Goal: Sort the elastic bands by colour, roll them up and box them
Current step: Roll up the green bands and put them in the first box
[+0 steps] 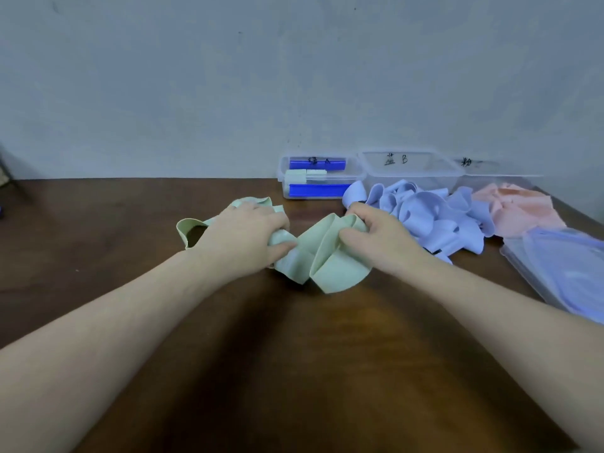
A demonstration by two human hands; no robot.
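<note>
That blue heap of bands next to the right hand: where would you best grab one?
Judging by its pose, take a raised loop at the near-left edge of the blue heap, coming from above. The loops there stand up off the table, so fingers can pinch one without dragging the tangle.

Three clear boxes (322, 176), three band colours, two hands (243, 237), stacked lids (555, 273).

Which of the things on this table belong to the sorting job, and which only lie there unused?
Belong to the job:
- green elastic band, gripped by left hand and right hand
- lilac bands pile
- pink bands pile
- three labelled clear boxes, the leftmost holding rolled green bands

Lying about:
- clear lids stacked at the right
- wooden table
</note>
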